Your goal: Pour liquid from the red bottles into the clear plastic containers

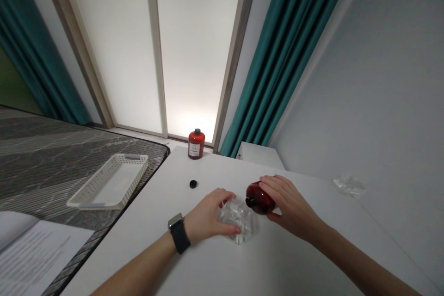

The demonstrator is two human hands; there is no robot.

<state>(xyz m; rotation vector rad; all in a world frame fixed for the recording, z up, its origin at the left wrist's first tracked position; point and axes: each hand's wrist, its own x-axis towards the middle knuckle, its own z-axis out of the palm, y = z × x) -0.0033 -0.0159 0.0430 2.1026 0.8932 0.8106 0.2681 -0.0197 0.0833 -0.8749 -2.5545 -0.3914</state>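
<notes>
My left hand (211,215) is wrapped round a clear glass jar (239,217) on the white table, fingers on its far side and thumb on the near side. In my right hand (286,201) is a dark red bottle (259,198), tilted over with its uncapped mouth pointing left towards the jar's rim. Whether liquid is running from the bottle I cannot make out. A black cap (193,184) lies on the table beyond my left hand. At the table's far edge stands a second red bottle (196,144), upright, with a white label and a dark cap.
To the left, a white perforated basket (130,194) rests on a grey patterned surface (45,157), with an open booklet (45,254) nearer me. Crumpled clear plastic (348,186) lies at the right by the wall. A white cabinet (260,153) stands behind the white table (222,268).
</notes>
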